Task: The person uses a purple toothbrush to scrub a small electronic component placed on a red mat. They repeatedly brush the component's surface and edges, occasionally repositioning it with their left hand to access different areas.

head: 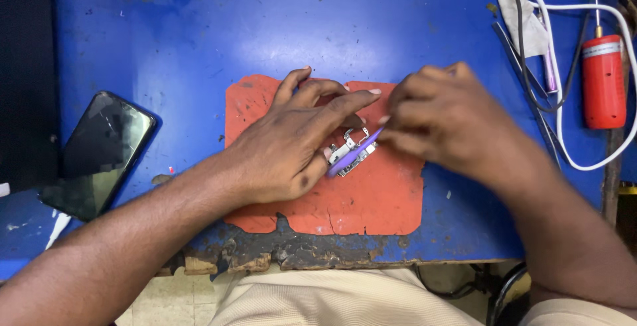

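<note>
Small metal part (348, 152) at frame centre on orange mat (371, 200), pinned under left hand (292, 143) with fingers spread, right hand (441, 117) grip clenched on purple tool (355, 153) touching it, dark phone (99, 153) left on blue worktop (199, 27).

I see a dark phone (98, 153) far left on the blue surface (199, 27); red cylindrical tool (603, 80) and white cable (564, 133) far right.

Bright overhead light, motion-blurred hand (451, 117)
</note>
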